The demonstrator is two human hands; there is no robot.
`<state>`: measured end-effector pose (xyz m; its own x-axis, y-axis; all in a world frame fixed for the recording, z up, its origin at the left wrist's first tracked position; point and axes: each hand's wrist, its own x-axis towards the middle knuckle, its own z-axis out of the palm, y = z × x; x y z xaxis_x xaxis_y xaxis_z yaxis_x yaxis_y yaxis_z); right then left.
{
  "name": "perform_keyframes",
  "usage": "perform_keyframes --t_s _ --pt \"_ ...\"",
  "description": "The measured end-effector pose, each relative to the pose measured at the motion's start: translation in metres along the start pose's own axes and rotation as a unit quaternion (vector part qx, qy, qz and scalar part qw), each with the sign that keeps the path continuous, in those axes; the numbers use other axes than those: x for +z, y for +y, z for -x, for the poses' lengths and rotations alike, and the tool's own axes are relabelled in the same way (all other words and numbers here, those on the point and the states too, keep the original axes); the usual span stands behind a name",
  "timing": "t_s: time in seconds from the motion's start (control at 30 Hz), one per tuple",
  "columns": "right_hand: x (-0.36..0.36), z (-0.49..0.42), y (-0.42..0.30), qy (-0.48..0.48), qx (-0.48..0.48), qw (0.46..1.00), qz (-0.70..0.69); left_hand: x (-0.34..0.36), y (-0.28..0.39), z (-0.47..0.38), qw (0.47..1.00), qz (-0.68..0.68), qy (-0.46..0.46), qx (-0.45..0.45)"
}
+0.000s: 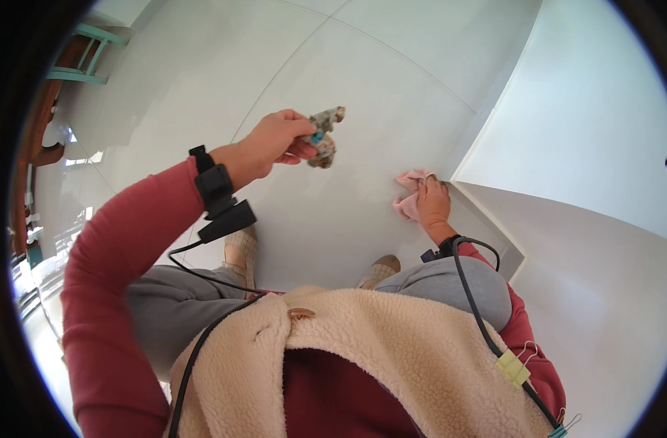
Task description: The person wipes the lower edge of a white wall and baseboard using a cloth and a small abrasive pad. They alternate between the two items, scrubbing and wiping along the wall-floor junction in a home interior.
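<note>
My left hand is raised over the pale tiled floor, its fingers pinching a small grey and brown object with a blue patch; what exactly it is cannot be told. At the right, my right hand rests on a pink cloth that lies bunched on the floor beside the corner of a white wall. The fingers of that hand are bent over the cloth's edge, and part of the cloth is hidden under them.
A white wall with a baseboard juts out at the right. Pale green furniture legs stand at the upper left. Black cables hang from both wrists across the body. My shoes are on the floor below.
</note>
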<state>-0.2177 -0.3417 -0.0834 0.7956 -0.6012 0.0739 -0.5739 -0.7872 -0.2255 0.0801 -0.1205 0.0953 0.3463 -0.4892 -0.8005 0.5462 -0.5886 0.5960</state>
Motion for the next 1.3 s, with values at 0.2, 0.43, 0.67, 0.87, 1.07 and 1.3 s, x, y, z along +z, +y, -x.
perform_keyframes --t_s 0.2,0.43,0.67,0.87,1.07,1.3 --pt "-0.008 0.05 -0.032 -0.068 0.264 0.958 -0.09 0.001 -0.037 -0.003 0.976 0.193 -0.079 0.059" --pt "0.002 0.042 -0.048 -0.045 0.119 0.992 -0.006 -0.017 -0.11 0.003 0.958 0.275 -0.06 -0.044" --pt "0.022 0.05 -0.008 -0.078 0.046 0.993 -0.076 -0.007 -0.153 -0.028 0.954 0.299 0.014 0.003" --pt "0.023 0.054 -0.005 -0.073 0.244 0.963 -0.082 -0.014 -0.149 -0.034 0.953 0.302 0.001 -0.022" --pt "0.029 0.037 -0.042 0.019 -0.018 0.985 -0.168 0.007 -0.133 -0.025 0.956 0.29 -0.024 -0.028" --pt "0.029 0.081 -0.013 -0.049 0.356 0.917 -0.171 -0.001 -0.142 -0.034 0.959 0.281 -0.01 -0.012"
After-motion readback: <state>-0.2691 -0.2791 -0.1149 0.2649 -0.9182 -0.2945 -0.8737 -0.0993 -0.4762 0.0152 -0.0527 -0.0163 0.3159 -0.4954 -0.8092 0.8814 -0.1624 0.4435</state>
